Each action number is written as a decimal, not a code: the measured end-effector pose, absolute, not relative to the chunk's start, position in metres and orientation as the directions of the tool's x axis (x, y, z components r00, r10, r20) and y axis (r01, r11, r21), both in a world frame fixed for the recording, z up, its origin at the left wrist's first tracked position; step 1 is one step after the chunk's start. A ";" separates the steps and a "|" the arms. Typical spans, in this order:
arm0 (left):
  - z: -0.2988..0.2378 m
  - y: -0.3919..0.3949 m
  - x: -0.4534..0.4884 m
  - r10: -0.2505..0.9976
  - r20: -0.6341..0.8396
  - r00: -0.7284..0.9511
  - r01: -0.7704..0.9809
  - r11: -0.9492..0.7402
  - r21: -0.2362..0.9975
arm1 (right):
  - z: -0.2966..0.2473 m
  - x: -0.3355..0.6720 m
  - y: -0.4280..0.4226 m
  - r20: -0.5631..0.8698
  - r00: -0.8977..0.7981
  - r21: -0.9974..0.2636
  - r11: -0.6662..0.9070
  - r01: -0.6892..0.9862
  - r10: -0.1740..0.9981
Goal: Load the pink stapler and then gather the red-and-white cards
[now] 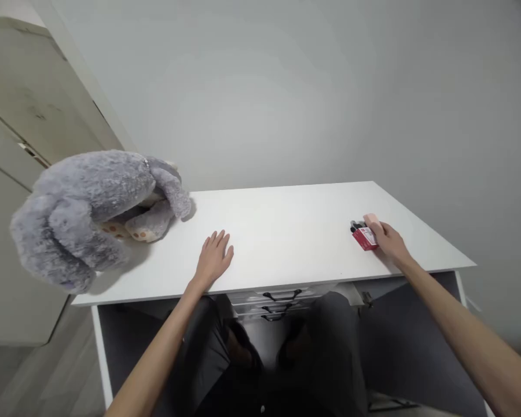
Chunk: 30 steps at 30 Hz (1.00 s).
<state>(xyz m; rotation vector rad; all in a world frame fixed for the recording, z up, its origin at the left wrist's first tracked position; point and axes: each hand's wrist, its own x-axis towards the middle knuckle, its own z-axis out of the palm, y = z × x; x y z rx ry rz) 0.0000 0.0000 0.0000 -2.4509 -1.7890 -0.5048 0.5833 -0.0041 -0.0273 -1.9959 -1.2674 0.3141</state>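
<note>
My left hand (214,258) lies flat on the white tabletop (278,231), palm down, with its fingers spread and nothing in it. Toward the right end of the table, my right hand (391,243) is closed on a small pale pink block (372,220). Touching or just beside its fingers is a small red and white box (365,238). Some small black and grey items (356,226) show behind the box; their kind is too small to make out. The fingers partly cover the pink block and the box.
A large grey plush toy (99,191) slumps over the table's left end. A plain wall (260,104) runs along the back. Under the front edge are drawers with black handles (282,295) and open cabinet space on both sides. A pale door (26,104) stands at the left.
</note>
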 end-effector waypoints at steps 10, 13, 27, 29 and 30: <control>0.002 -0.001 0.001 0.920 0.286 0.268 0.936 -0.319 0.149 | -0.023 0.544 0.000 0.194 0.395 -0.699 -0.156 0.698 0.898; 0.001 -0.001 0.001 0.920 0.288 0.266 0.937 -0.317 0.148 | -0.023 0.530 0.002 0.195 0.354 -0.704 -0.120 0.700 0.915; 0.001 -0.002 0.002 0.925 0.270 0.267 0.938 -0.314 0.147 | -0.013 0.441 -0.004 0.155 0.232 -0.813 -0.010 0.583 0.960; 0.001 -0.002 0.002 0.924 0.276 0.264 0.938 -0.313 0.150 | -0.013 0.426 -0.005 0.136 0.214 -0.839 -0.003 0.545 0.967; 0.001 -0.002 0.002 0.924 0.278 0.263 0.937 -0.313 0.152 | -0.013 0.419 -0.005 0.130 0.206 -0.849 0.001 0.528 0.970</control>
